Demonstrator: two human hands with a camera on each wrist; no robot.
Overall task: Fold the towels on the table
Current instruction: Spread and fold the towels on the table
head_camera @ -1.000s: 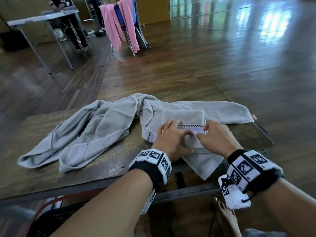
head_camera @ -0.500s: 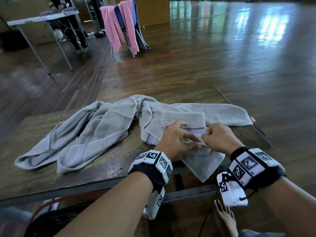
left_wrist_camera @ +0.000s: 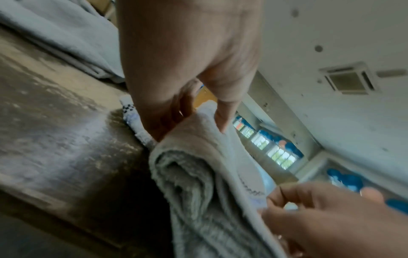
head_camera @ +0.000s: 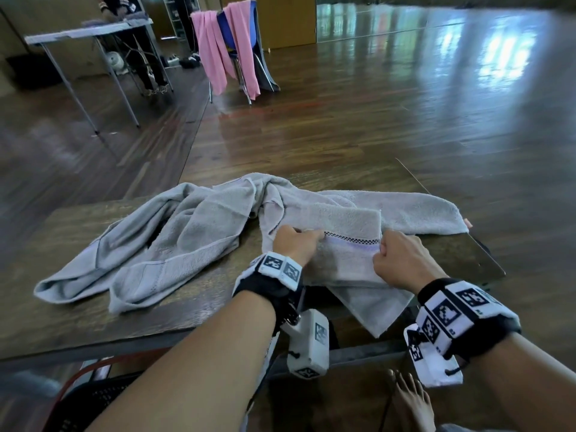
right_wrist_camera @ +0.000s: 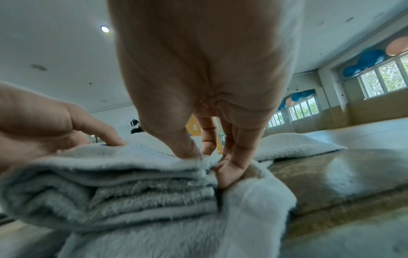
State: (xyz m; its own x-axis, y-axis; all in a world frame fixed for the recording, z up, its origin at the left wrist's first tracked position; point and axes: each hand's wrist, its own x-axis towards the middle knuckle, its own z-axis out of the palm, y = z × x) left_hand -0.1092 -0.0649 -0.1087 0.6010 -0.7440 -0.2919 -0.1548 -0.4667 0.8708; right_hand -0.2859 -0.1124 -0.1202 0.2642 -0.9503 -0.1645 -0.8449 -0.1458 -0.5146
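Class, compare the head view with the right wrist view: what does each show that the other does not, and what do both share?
Only the head view shows the crumpled grey towel lying on the table, and the pink towels draped over a chair. Only the right wrist view shows the folded towel's stacked layers edge-on, plus the ceiling and windows. Both show the left hand and right hand pinching that folded towel.
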